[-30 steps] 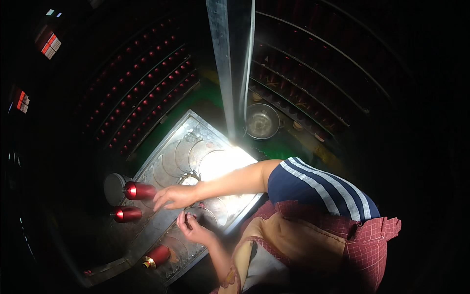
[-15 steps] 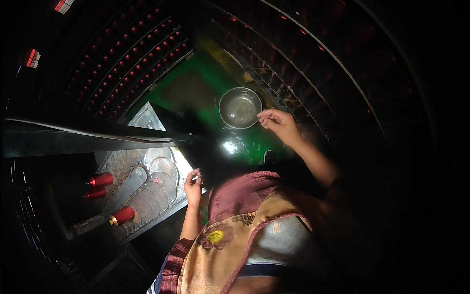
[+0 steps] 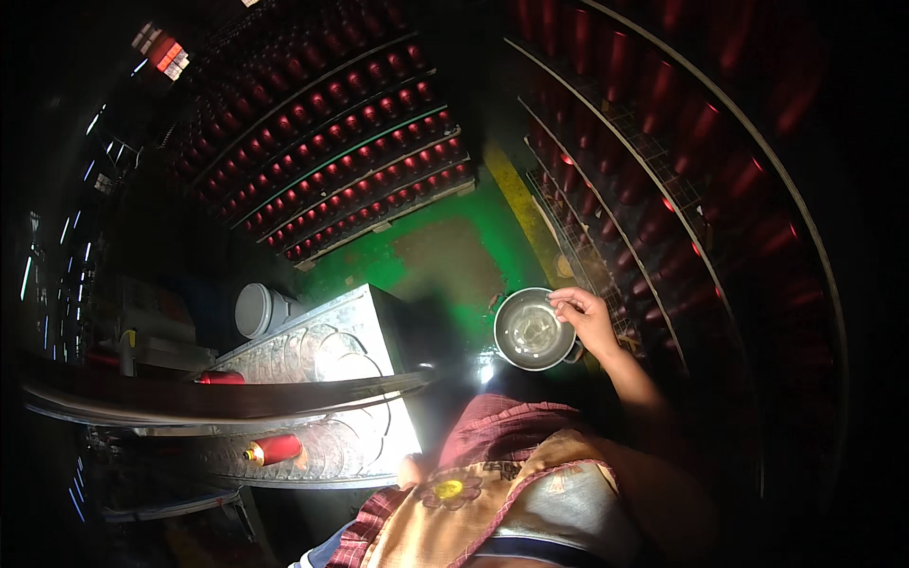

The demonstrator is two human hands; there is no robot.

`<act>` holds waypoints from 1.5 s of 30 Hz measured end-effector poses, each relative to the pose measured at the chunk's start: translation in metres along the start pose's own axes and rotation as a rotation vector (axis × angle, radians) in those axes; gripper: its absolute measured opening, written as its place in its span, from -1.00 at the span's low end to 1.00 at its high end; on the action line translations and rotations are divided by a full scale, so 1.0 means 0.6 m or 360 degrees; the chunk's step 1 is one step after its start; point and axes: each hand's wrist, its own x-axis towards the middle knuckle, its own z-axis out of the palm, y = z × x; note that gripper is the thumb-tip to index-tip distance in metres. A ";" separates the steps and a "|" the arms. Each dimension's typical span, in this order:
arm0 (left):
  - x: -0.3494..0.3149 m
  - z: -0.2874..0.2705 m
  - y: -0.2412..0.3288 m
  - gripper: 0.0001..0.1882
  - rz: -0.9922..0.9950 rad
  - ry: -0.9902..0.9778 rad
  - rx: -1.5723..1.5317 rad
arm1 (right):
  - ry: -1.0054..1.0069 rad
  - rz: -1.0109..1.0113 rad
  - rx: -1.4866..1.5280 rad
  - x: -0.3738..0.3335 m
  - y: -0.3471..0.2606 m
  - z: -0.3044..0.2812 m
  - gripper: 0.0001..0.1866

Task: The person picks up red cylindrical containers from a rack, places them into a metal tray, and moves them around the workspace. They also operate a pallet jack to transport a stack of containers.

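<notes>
A round metal pot with side handles stands low over the green floor, with some pale, clear-looking content in it. Over its right rim hovers my right hand, its fingers loosely bent and nothing visible between them. I cannot tell whether the fingertips touch the rim. Only a small part of my left hand shows, at the near corner of the metal-topped table beside my apron; its fingers are hidden. On that table lies a red cylinder with a gold-coloured end, and a second red cylinder lies farther back.
A dark beam crosses above the table. Behind the table is a white bucket. Racks of red cylinders rise ahead, and another tall rack curves along the right. Green floor lies between them.
My view has shifted, so the pot and table sit lower in it. My right hand now reaches over the pot's rim. My left hand, fully seen before, is mostly hidden.
</notes>
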 end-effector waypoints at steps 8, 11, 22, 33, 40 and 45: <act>0.018 -0.026 0.040 -0.74 -0.0368 0.0054 -0.0376 | -0.0509 -0.0282 0.0058 0.303 -0.102 0.206 -0.77; 0.051 -0.030 0.068 -0.75 -0.0474 0.0108 -0.0540 | -0.0692 -0.0449 0.0097 0.404 -0.135 0.288 -0.76; 0.368 -0.101 0.217 -0.78 -0.0935 0.0475 -0.1554 | -0.0186 -0.1370 -0.0155 0.938 -0.276 0.418 -0.70; 0.640 -0.607 0.677 -0.79 -0.0455 0.1637 -0.1592 | 0.0254 -0.1516 -0.1563 1.533 -0.482 0.336 -0.41; 0.999 -1.002 1.148 -0.46 0.1217 0.1464 -0.0693 | 0.0107 -0.1250 -0.1569 1.587 -0.445 0.345 -0.40; 1.107 -1.068 1.278 -0.37 0.0861 0.1250 -0.0011 | 0.0058 -0.1189 -0.1498 1.596 -0.450 0.329 -0.33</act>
